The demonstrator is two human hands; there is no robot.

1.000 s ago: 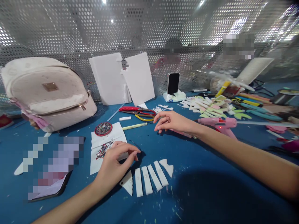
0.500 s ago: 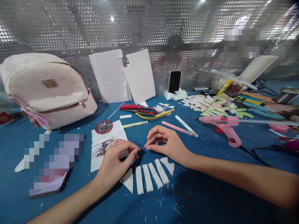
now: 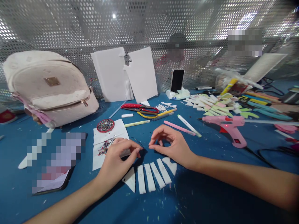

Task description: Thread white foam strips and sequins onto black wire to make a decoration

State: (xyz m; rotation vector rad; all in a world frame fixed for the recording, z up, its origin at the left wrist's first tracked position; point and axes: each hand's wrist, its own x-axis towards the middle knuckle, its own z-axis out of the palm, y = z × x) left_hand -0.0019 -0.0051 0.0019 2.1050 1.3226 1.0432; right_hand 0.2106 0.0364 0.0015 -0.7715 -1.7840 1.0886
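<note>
My left hand [image 3: 122, 154] hovers over the lower edge of a white paper sheet [image 3: 98, 161], thumb and forefinger pinched together; anything between the tips is too small to make out. A short gap away, my right hand [image 3: 174, 143] pinches a tiny dark speck at its fingertips, too small to name. A thin dark stick [image 3: 137, 142] lies just beyond the left fingertips. On the paper are a loose pile of small multicoloured beads or gems [image 3: 106, 147] and a red-rimmed round dish [image 3: 105, 125] full of more. Below my hands, several white strips [image 3: 149, 177] fan out beside a triangular white piece [image 3: 130, 179].
Left are a phone [image 3: 60, 165] and a pale backpack [image 3: 51, 90]. Behind lie red-handled scissors [image 3: 140, 109], pens [image 3: 179, 127] and white boards [image 3: 143, 74]. A pink glue gun [image 3: 230, 126] with its cord lies right, near heaped cut strips [image 3: 210, 104] and an upright phone [image 3: 177, 80].
The fingertips of my two hands have moved slightly apart. The whole scene has shifted a little to the right in the view. The strips and tools lie as before.
</note>
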